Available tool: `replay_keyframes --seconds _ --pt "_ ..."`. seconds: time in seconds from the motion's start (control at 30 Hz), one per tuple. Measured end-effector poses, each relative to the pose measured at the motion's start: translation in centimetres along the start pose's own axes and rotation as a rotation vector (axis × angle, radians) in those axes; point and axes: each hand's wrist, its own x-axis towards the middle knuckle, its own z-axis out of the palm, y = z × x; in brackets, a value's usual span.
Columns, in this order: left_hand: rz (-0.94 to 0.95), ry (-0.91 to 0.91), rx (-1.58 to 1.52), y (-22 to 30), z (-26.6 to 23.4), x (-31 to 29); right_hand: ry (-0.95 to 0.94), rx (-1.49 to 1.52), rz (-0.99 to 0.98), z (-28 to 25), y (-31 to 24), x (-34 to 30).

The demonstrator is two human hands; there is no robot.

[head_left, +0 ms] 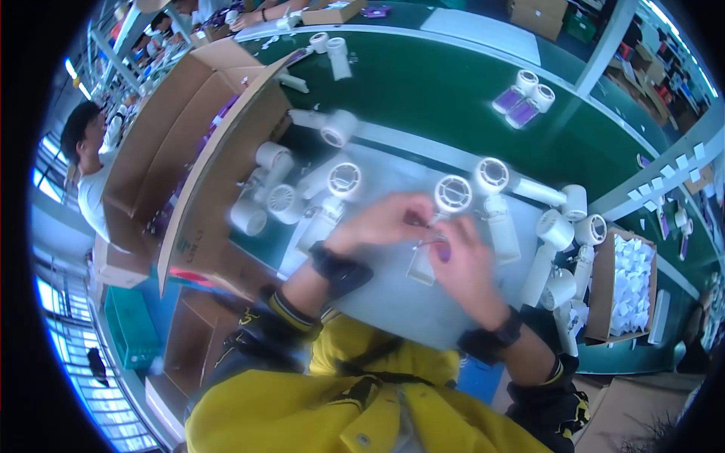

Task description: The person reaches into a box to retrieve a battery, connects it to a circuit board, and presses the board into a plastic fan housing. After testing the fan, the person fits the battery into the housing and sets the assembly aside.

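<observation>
Over the desk, both hands pinched a clear bag: left hand, right hand; crowded white handheld fans risked toppling

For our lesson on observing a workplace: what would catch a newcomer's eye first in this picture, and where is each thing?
The white handheld fans stand out first, scattered over the green workbench in front of the person. At the centre, the left hand and right hand meet over a small clear bag on a pale mat; motion blur hides each grip. A big open cardboard box leans at the left, and a smaller box of white pieces sits at the right.
</observation>
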Motion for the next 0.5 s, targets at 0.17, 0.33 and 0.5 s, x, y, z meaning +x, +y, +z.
replay_keyframes --seconds 0.17,0.33,0.5 --pt "-0.02 -0.042 -0.075 0.9 -1.0 -1.1 0.018 -0.024 0.008 -0.2 -0.2 -0.1" --pt "-0.031 -0.106 0.075 2.6 -1.3 -1.5 -0.046 0.008 -0.037 -1.4 -0.8 -0.1" --pt "0.031 -0.154 0.102 2.8 -0.6 -2.0 -0.135 0.085 0.05 -1.7 -1.2 -0.3"
